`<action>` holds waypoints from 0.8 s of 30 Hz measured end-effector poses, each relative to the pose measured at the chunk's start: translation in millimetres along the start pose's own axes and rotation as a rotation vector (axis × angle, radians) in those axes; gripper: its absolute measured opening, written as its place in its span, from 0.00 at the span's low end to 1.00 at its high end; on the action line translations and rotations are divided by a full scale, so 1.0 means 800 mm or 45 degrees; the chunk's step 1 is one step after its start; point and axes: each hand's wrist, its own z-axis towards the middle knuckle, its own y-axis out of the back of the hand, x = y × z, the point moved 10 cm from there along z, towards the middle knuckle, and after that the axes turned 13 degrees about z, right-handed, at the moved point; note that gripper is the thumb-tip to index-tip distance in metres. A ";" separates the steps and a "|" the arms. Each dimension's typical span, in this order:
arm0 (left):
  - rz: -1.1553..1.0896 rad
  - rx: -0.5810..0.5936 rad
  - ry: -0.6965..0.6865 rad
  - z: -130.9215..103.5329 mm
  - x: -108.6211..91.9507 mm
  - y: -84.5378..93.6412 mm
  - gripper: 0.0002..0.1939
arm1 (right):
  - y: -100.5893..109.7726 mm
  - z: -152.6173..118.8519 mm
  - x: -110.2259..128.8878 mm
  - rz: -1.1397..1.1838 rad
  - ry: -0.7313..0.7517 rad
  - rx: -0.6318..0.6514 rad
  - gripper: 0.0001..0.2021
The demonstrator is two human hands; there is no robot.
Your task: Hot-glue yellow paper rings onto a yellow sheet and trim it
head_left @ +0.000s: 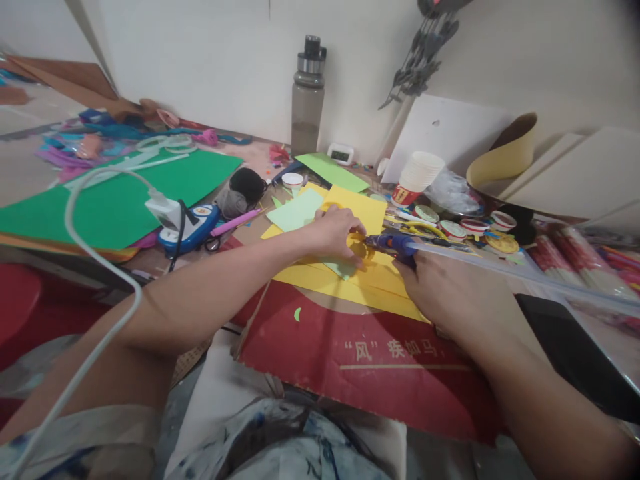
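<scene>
My right hand (437,283) is wrapped round a blue hot glue gun (397,244), with a long translucent glue stick (480,263) running out behind it to the right. The gun's nozzle points left, at a curled yellow paper piece (361,252). My left hand (336,233) has its fingers curved round that piece; whether the nozzle touches it, I cannot tell. Beneath both hands lie yellow paper sheets (325,281) on a red printed cardboard (360,383). A pale green sheet (295,212) sticks out beside my left wrist.
Behind stand a grey water bottle (306,110) and stacked paper cups (417,177). Several small tubs (453,231) line the right side, with a black phone (575,353) nearer me. At left are green sheets (165,197), a blue power strip (197,227) and a white cable (100,267).
</scene>
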 end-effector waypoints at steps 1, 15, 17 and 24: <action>0.000 -0.004 -0.002 0.000 0.000 0.000 0.32 | 0.005 -0.002 0.004 -0.012 0.022 -0.003 0.13; 0.020 0.047 0.037 0.000 0.000 -0.002 0.33 | -0.032 0.009 -0.016 0.164 -0.046 -0.041 0.13; 0.009 0.037 0.013 0.002 0.000 -0.003 0.33 | -0.016 0.005 -0.012 0.077 -0.057 -0.048 0.13; 0.024 0.054 0.014 0.000 0.001 -0.004 0.36 | 0.012 -0.010 0.007 -0.081 0.087 -0.046 0.14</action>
